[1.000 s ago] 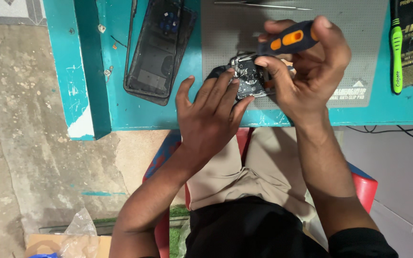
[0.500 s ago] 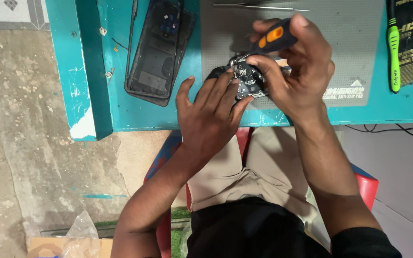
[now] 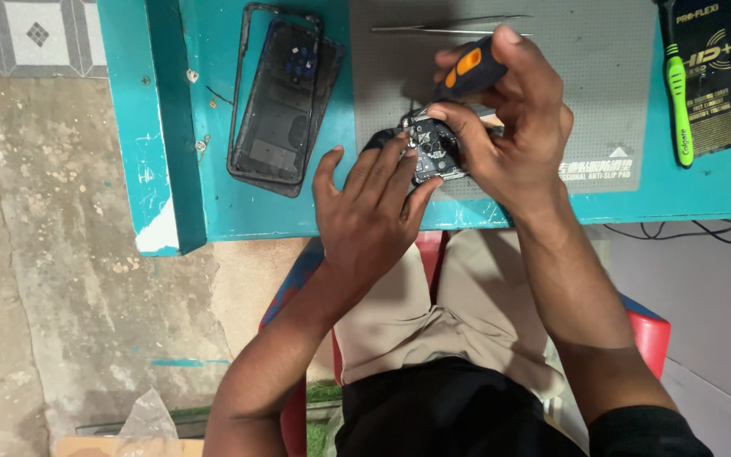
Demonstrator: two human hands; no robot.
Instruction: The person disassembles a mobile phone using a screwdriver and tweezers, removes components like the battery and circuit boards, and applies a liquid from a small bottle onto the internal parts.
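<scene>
A small dark circuit board (image 3: 430, 151) with metal parts lies at the near edge of a grey work mat (image 3: 585, 76) on the teal table (image 3: 213, 169). My left hand (image 3: 374, 211) presses flat on the board's near side, fingers spread over it. My right hand (image 3: 509, 127) grips a black and orange screwdriver (image 3: 467, 72), with its tip hidden behind my fingers above the board.
A black phone back cover with its frame (image 3: 285, 101) lies to the left on the table. Metal tweezers (image 3: 442, 28) rest at the mat's far edge. A green toothbrush (image 3: 678, 85) on a dark card sits at the right. Cables hang below the table's right edge.
My right hand has tilted the screwdriver handle slightly, from lying level to slanting. The view has shifted a little. My left hand stays on the board.
</scene>
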